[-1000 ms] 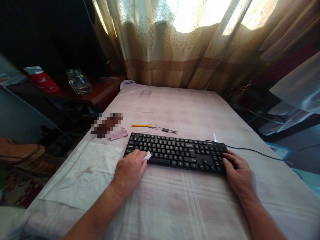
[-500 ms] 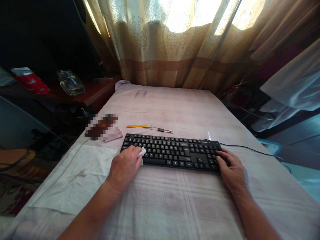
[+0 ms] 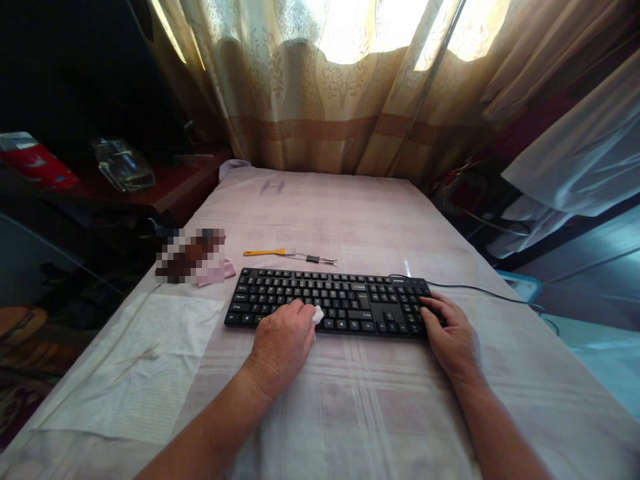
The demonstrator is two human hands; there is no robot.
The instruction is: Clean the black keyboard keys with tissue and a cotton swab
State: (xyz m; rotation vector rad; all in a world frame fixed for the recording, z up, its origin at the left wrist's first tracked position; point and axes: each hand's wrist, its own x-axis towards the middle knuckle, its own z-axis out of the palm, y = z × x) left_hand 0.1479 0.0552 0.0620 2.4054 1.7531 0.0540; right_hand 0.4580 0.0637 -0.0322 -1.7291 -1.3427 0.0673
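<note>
– Pinched in our left hand (image 3: 285, 333), head view: a small crumpled white wad (image 3: 318, 315), tissue or cloth, at the near keys of the long black plastic keyboard (image 3: 345, 300).
– Our right hand (image 3: 453, 337)?
– Clasping its right end, on the pale checked cloth (image 3: 340, 407).
– Wiping, we judge; another stroke calls for that brace.

1 left hand (image 3: 284, 333), 1 right hand (image 3: 453, 339), 2 hands total. 1 black keyboard (image 3: 353, 303), 1 cable (image 3: 483, 289). 1 white wad (image 3: 318, 315). 1 yellow brush (image 3: 265, 253), 1 metal tool (image 3: 313, 259). 1 white cloth (image 3: 165, 393). 1 pink cloth (image 3: 229, 269). Thin sticks (image 3: 143, 356), too fine to count. 1 glass jar (image 3: 125, 168), 1 red packet (image 3: 37, 163).
</note>
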